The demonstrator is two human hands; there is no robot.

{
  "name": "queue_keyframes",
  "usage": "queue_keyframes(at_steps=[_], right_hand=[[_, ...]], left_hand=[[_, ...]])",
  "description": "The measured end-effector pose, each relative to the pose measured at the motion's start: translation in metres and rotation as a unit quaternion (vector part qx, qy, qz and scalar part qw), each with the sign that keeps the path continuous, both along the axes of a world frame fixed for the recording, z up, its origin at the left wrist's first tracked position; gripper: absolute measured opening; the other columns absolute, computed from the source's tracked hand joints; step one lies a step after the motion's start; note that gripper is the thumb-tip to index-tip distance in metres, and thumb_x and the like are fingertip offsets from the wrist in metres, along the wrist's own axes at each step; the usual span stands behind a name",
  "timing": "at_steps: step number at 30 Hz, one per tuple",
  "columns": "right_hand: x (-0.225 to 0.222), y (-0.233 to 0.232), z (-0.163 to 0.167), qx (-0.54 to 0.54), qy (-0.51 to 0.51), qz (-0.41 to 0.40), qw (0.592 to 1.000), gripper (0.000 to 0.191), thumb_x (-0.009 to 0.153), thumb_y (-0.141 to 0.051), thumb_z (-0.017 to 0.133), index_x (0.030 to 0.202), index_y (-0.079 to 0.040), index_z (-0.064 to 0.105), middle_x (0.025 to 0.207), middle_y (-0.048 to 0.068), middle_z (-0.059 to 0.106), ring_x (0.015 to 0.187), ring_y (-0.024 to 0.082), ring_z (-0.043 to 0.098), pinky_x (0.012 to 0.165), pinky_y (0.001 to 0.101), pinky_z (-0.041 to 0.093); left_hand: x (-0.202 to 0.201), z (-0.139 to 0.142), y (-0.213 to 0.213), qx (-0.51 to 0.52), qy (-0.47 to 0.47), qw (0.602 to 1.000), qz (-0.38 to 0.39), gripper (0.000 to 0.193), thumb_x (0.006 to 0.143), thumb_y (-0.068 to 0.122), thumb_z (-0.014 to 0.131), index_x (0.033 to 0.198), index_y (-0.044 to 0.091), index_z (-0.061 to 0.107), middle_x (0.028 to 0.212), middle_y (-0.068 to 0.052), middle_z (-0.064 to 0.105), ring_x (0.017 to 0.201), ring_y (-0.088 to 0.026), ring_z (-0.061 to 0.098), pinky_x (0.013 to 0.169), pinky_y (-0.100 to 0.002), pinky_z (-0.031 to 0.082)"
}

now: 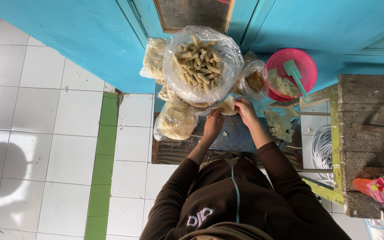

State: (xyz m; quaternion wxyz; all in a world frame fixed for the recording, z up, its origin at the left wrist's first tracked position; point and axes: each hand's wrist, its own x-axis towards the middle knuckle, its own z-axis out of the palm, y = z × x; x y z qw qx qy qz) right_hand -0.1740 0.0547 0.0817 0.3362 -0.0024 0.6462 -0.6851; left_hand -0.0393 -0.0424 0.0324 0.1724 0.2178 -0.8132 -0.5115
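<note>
Pale wrapper sheet [227,106] pinched between both hands at far edge of small board [232,135], just this side of big clear bag of rolled sticks [201,66]. Long axis hard to tell, sheet looks folded into a rough wedge, point toward the bag. Left hand [213,124] closed on near-left corner of sheet, fingers curled up from below. Right hand [246,111] clamped on right edge, a bit further out than the left, so nearer the bag. Both wrists converge from near edge of board, forearms in a V, sheet at the tip.

Outward: stack of flat wrappers in plastic [175,121] touching board's left edge, just beside left hand. Loose scraps of sheet [280,125] at right edge, near right forearm. Small bag w/ darker filling [254,80] beyond right hand, beside big bag. Pink bowl [305,66] w/ teal scoop [295,73] further right, against blue wall [76,40]. Another bag of pale stuff [154,58] behind big bag on left. Rough wooden bench [370,133] well apart at right. White tiled floor [45,133] w/ green strip to left
</note>
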Motion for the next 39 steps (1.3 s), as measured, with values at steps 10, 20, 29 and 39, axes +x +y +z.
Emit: queue_keyframes(at_steps=[10, 20, 29, 39], right_hand=[[0.007, 0.073, -0.005, -0.172, -0.171, -0.129, 0.962, 0.018, 0.098, -0.013, 0.070, 0.113, -0.004, 0.069, 0.107, 0.006, 0.072, 0.099, 0.017, 0.069, 0.092, 0.0315, 0.056], [0.075, 0.082, -0.025, -0.118, 0.022, -0.104, 0.987, 0.017, 0.096, -0.012, 0.074, 0.108, -0.001, 0.076, 0.100, 0.006, 0.073, 0.090, 0.013, 0.068, 0.085, 0.0291, 0.053], [0.062, 0.099, -0.035, -0.227, -0.245, -0.248, 0.909, 0.020, 0.094, -0.017, 0.068, 0.107, -0.003, 0.068, 0.103, 0.008, 0.071, 0.097, 0.019, 0.069, 0.087, 0.0332, 0.058], [0.084, 0.097, -0.037, 0.262, 0.433, 0.021, 0.862, 0.020, 0.109, -0.021, 0.056, 0.121, -0.005, 0.061, 0.115, 0.014, 0.070, 0.105, 0.028, 0.069, 0.090, 0.0389, 0.056]], left_hand=[[0.004, 0.024, 0.025, 0.013, 0.044, 0.999, 0.026, 0.031, 0.096, 0.015, 0.067, 0.126, 0.008, 0.069, 0.122, -0.015, 0.070, 0.110, -0.034, 0.069, 0.094, -0.043, 0.054], [-0.007, -0.002, 0.068, 0.447, 0.096, 0.888, -0.050, 0.038, 0.108, 0.025, 0.066, 0.129, -0.007, 0.072, 0.104, -0.007, 0.073, 0.095, -0.009, 0.063, 0.085, -0.028, 0.054], [0.003, -0.006, 0.055, 0.716, 0.097, 0.690, 0.041, 0.035, 0.109, 0.027, 0.051, 0.127, -0.002, 0.061, 0.118, -0.014, 0.070, 0.106, -0.023, 0.071, 0.098, -0.039, 0.059], [0.022, -0.014, 0.035, 0.682, 0.073, 0.710, 0.162, 0.036, 0.106, 0.032, 0.057, 0.122, 0.000, 0.064, 0.112, -0.012, 0.072, 0.099, -0.022, 0.071, 0.086, -0.038, 0.060]])
